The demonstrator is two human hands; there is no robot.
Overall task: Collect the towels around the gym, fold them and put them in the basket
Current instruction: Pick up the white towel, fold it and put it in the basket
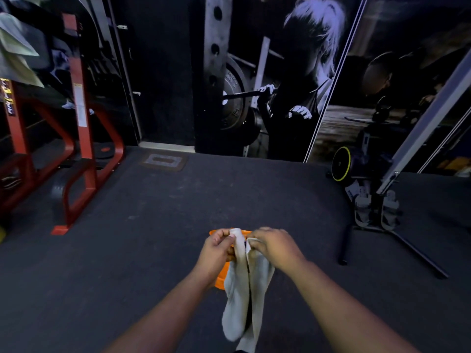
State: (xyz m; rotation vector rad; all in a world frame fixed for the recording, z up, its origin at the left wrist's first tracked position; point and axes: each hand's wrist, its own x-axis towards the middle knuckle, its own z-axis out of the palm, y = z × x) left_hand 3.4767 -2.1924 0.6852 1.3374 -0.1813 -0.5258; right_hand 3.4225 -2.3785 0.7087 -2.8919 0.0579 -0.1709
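A white towel (242, 289) hangs down in front of me, doubled lengthwise. My left hand (216, 250) pinches its top left corner and my right hand (275, 245) pinches the top right corner, both close together. Directly behind and below the hands stands an orange basket (221, 277) on the floor, mostly hidden by my hands and the towel. More pale cloths (17, 47) lie draped over the red machine at the upper left.
A red weight machine frame (81, 138) stands at the left. A rowing machine with a yellow-rimmed wheel (341, 164) and black floor legs (397, 240) is at the right. A wall mural fills the back. Dark carpet (153, 225) stretches between them.
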